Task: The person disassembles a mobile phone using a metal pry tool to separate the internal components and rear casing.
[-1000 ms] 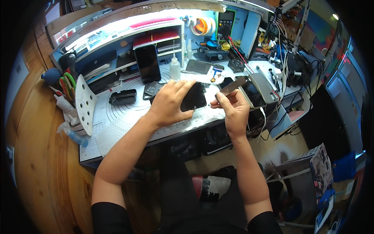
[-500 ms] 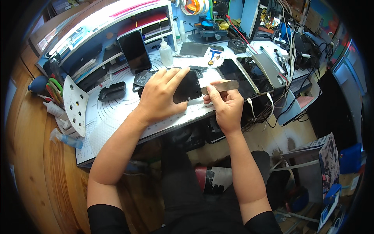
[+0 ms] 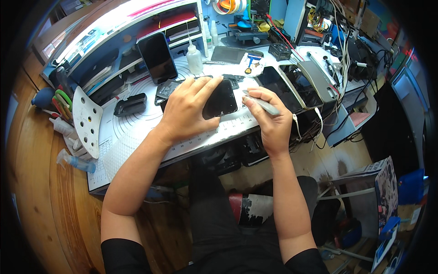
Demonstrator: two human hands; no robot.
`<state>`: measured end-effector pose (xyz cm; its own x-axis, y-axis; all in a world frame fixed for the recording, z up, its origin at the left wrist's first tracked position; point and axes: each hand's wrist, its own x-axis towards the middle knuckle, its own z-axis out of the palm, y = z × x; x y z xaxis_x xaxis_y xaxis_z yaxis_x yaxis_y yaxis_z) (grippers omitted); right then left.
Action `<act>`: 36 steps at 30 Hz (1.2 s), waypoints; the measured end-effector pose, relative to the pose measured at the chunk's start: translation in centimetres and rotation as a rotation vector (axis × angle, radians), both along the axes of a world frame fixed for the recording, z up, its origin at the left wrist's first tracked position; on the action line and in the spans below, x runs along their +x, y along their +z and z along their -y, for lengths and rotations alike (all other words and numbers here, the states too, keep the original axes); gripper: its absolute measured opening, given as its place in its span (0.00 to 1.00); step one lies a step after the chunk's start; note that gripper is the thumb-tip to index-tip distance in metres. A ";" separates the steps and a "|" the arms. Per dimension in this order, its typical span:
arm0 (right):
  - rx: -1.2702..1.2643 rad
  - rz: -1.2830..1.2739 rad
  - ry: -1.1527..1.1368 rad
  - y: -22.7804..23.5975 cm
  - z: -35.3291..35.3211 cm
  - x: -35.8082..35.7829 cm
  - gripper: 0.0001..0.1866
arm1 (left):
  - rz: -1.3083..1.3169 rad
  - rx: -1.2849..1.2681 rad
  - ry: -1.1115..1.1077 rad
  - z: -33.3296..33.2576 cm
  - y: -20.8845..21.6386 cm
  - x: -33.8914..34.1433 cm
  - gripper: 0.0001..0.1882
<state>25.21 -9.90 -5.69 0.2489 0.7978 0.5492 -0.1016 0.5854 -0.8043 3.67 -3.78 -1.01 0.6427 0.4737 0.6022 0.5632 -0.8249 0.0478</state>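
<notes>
Nearest, the person's two forearms rise from the lower edge to the front of the white mat (image 3: 137, 137). On its near strip, the left hand (image 3: 185, 112) lies flat over a dark phone (image 3: 220, 98), fingers spread and curled round its top and left side, pinning it with the glass up. Just to the right, the right hand (image 3: 269, 116) has thumb and fingers closed on a thin grey pry tool (image 3: 262, 103), whose tip points at the phone's right edge; whether it touches the seam is hard to tell at this size.

By the look of it, the step in hand is working the tool along the phone's edge to part the screen from the body. The next move would call for a shallow tool angle, light steady pressure, and a firm left-hand hold so the phone cannot slide or the glass crack.

Farther back on the mat sit a small black box (image 3: 130, 104) on the left and a clear dropper bottle (image 3: 194, 59) near the middle. A second phone (image 3: 158, 57) leans upright against the shelf (image 3: 137, 27) behind them. To the right lie two more dark devices (image 3: 292, 84) side by side, with tangled cables (image 3: 346, 50) beyond.
</notes>
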 end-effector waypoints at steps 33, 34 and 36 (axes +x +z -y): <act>-0.146 -0.043 -0.070 2.0 3.6 -1.3 0.11 | 0.116 0.105 -0.095 0.7 0.2 0.1 0.47; -0.149 -0.052 -0.060 1.9 3.5 -1.4 0.10 | 0.112 0.106 -0.095 0.6 0.2 0.1 0.47; -0.151 -0.056 -0.063 1.8 3.4 -1.5 0.10 | 0.105 0.109 -0.097 0.6 0.2 0.2 0.47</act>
<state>23.72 -13.29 -3.90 0.3276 0.8522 0.4079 -0.1158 0.4647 -0.8779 3.82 -4.34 -0.80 0.6133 0.3408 0.7125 0.4774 -0.8786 0.0093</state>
